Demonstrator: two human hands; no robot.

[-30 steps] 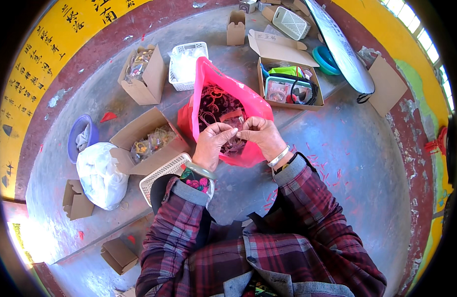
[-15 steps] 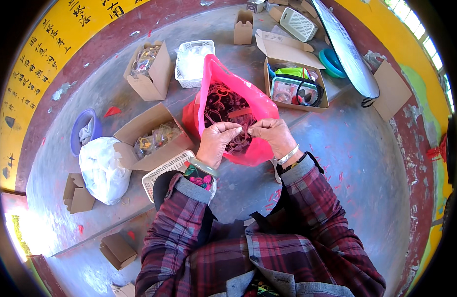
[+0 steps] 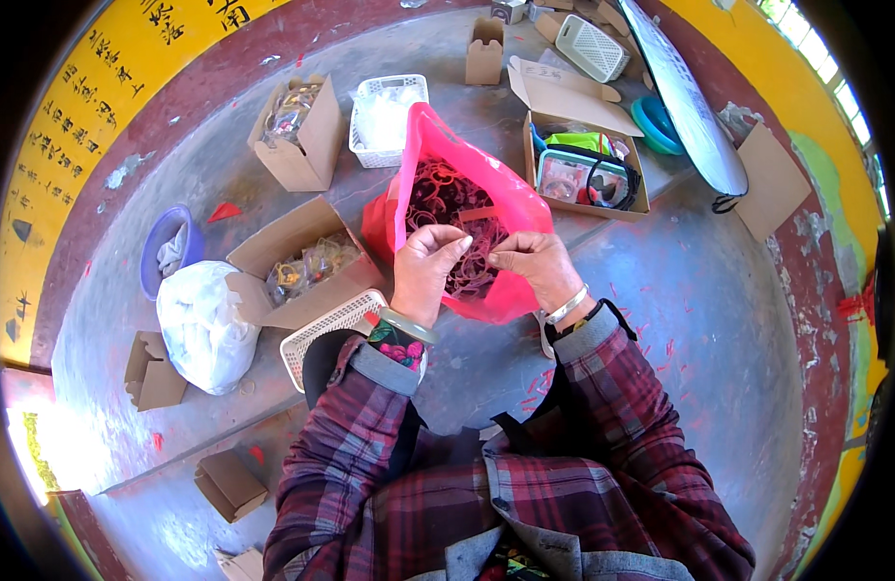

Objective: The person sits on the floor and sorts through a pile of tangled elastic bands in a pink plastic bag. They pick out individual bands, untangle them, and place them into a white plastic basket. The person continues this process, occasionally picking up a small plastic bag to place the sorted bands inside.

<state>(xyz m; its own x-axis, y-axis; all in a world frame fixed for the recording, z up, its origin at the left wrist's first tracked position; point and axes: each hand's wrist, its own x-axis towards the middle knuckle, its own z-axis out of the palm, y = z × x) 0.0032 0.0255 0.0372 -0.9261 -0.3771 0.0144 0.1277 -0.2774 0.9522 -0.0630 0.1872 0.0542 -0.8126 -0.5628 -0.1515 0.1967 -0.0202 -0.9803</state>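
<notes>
A bright pink plastic bag [image 3: 509,298] stands wide open in front of me. Inside lies a tangle of thin looped bands or cords [image 3: 446,190], tinted dark and pink. Over the bag's near side, my left hand [image 3: 427,273] pinches thumb and forefinger together. My right hand [image 3: 541,272] makes a similar pinch a short way to the right. Whatever the fingertips hold is too small to make out against the tangle. A pale bangle [image 3: 408,327] circles my left wrist and a silver bracelet [image 3: 568,304] my right.
Beyond the bag are a white basket [image 3: 378,155] and a cardboard box [image 3: 602,207] of assorted items. To the left stand a carton [image 3: 317,299] of bagged pieces, a stuffed white plastic bag [image 3: 207,334] and a purple basin [image 3: 157,244]. A cream basket [image 3: 307,347] sits by my left forearm.
My hands have drawn apart: the fingertips nearly met before and now have a gap between them. The whole view has shifted slightly.
</notes>
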